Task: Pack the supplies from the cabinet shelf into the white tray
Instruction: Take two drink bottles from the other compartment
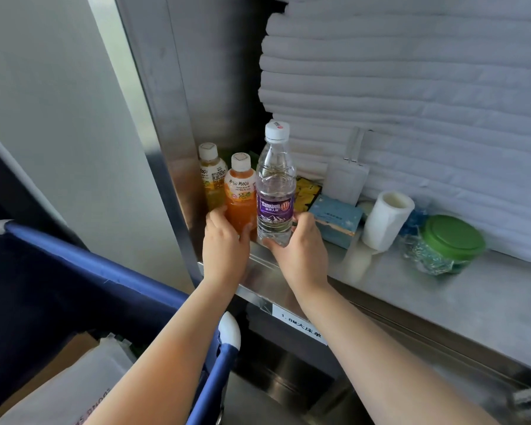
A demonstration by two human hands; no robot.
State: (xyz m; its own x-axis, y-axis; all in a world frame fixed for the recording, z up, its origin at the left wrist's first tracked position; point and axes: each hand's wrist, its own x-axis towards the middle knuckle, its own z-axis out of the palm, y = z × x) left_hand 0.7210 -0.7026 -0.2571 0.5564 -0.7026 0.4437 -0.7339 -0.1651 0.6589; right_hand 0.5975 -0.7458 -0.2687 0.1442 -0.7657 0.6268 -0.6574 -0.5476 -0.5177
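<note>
On the steel cabinet shelf [411, 286] a clear water bottle [275, 185] with a purple label and white cap stands upright near the front edge. My right hand [301, 246] grips its lower part. To its left an orange juice bottle [240, 191] stands upright, and my left hand [226, 240] holds its base. A yellow juice bottle [210, 176] stands behind it at the cabinet wall. The white tray is not in view.
Further right on the shelf are a yellow packet [307, 191], a blue tissue box [336, 219], a white paper roll [387, 220], a white paper bag [345, 182] and a green-lidded jar [451, 240]. Stacked white linen [411, 87] fills the back. A blue cart bag [89, 286] stands at the left.
</note>
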